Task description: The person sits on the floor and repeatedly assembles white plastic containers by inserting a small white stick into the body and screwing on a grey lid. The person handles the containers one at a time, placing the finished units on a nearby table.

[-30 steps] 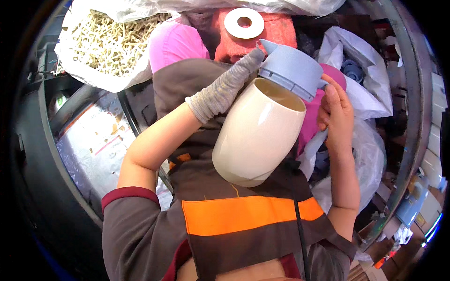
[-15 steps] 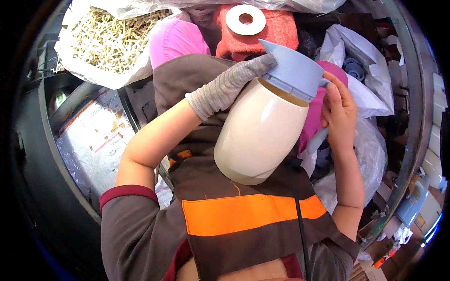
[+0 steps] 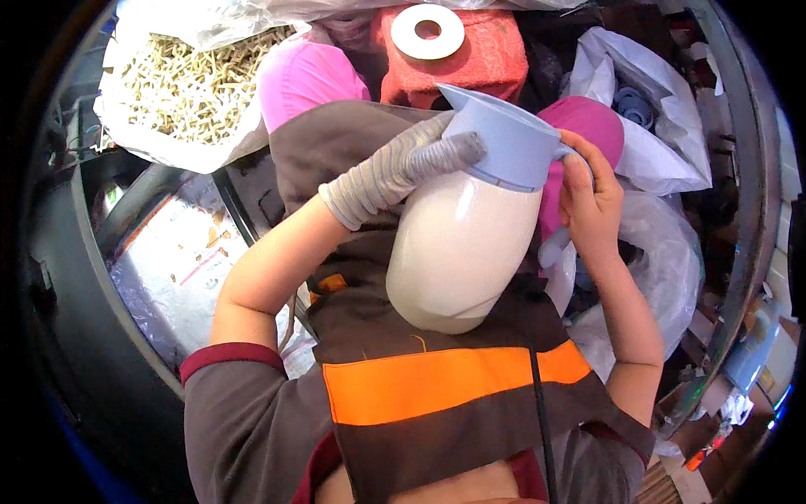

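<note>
A cream, rounded jug body [image 3: 462, 252] leans in my lap against the brown apron, its top tilted away and to the right. The light blue spout collar [image 3: 508, 143] sits on its mouth, the pointed spout facing upper left. My left hand [image 3: 407, 168], in a grey striped glove, is closed round the collar's left side. Its thumb lies across the front of the collar, and the other fingers are partly hidden behind it. The bare right hand [image 3: 594, 197] grips the curved blue handle [image 3: 579, 158] on the collar's right side.
A white sack [image 3: 180, 92] of small pale pieces stands at far left. A roll of pale tape [image 3: 428, 32] rests on a red cloth-covered block [image 3: 495, 63]. On the right, a white bag [image 3: 672, 143] holds blue parts [image 3: 634, 107], and a clear plastic bag [image 3: 663, 244] lies nearer.
The blue collar has come down onto the jug's mouth, and the gap beneath it has closed. Both hands have moved slightly left and down with it.
</note>
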`<state>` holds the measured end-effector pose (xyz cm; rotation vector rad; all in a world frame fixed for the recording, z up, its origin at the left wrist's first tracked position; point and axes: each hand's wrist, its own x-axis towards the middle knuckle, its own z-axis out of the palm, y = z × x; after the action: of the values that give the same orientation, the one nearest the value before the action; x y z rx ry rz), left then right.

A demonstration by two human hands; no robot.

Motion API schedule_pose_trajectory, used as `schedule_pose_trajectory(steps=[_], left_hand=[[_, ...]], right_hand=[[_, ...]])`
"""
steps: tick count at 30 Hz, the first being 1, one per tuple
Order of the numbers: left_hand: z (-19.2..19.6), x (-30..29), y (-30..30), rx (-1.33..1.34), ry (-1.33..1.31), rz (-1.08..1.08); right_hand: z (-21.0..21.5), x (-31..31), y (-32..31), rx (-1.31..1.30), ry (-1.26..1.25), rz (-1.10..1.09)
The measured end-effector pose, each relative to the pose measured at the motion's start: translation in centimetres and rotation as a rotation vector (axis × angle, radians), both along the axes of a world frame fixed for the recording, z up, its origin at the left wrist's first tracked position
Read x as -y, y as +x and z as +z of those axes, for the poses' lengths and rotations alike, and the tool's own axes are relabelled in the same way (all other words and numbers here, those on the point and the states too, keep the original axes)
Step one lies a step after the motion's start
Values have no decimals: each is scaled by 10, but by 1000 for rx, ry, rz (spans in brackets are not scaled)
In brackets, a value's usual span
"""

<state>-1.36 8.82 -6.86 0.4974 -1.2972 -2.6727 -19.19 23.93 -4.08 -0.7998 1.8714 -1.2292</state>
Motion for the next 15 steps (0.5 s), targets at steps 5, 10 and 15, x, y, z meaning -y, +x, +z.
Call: schedule_pose_trajectory(steps=[5,10,15], left_hand=[[0,-8,2,3,-284,4],[-3,-6,4,67,-222,-103],[6,-6,3,28,-238,-122]], right_hand=[[-1,-14,-8,38,-21,73],[-11,-18,-7,-103,-100,73],[21,-10,-17,235,120,165]])
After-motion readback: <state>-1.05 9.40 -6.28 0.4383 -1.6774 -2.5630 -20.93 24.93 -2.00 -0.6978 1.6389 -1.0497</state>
